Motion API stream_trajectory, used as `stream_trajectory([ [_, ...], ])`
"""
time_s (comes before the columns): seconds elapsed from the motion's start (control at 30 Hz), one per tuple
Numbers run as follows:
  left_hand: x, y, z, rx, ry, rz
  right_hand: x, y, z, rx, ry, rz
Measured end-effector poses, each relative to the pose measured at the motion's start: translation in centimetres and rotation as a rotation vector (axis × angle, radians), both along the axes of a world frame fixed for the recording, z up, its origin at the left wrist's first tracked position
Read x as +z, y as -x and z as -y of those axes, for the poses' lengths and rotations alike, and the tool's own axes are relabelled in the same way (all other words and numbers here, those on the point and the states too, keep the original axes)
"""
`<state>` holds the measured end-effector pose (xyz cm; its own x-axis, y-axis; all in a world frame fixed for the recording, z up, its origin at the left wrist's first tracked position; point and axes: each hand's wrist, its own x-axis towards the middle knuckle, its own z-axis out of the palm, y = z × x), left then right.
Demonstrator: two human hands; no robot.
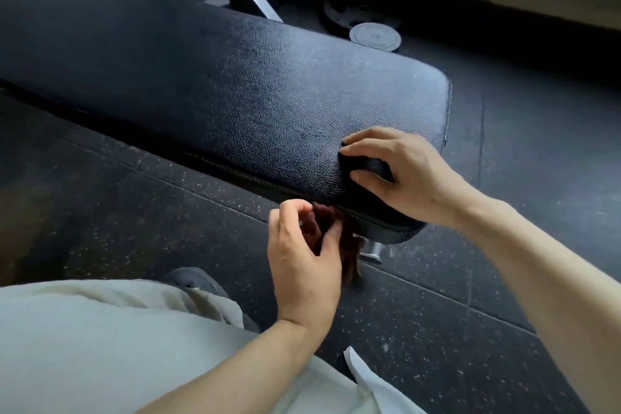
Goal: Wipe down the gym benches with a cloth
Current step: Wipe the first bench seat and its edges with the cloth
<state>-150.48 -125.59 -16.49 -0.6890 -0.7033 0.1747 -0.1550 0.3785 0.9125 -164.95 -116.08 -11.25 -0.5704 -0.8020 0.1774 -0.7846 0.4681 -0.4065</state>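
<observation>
Rubber gym floor under black bench (208, 84), long axis 10-to-4 o'clock; left hand (302, 265) pinches dark red cloth (331, 228) at pad's near edge, right hand (400, 171) w/ fingers curled on the pad at 1 o'clock.

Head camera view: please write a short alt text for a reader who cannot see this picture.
Seen from above, a person's left hand grips a dark red cloth at the near side edge of a black padded gym bench, while the right hand rests on the bench top near its end. A round weight plate lies on the dark speckled floor beyond.
</observation>
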Motion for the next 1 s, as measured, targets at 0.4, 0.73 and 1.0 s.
stream_trajectory([
  [0.4, -0.1, 0.3, -0.3, 0.049, 0.018, -0.038, -0.4, -0.2, -0.6, 0.028, 0.014, 0.019],
  [0.73, 0.0, 0.5, 0.7, 0.152, 0.049, -0.066, -0.3, 0.3, -2.1, 0.05, 0.025, 0.035],
  [1.0, 0.3, 0.3, -1.4, -0.07, 0.033, -0.061, -0.2, 0.6, -3.7, -0.006, 0.073, -0.004],
])
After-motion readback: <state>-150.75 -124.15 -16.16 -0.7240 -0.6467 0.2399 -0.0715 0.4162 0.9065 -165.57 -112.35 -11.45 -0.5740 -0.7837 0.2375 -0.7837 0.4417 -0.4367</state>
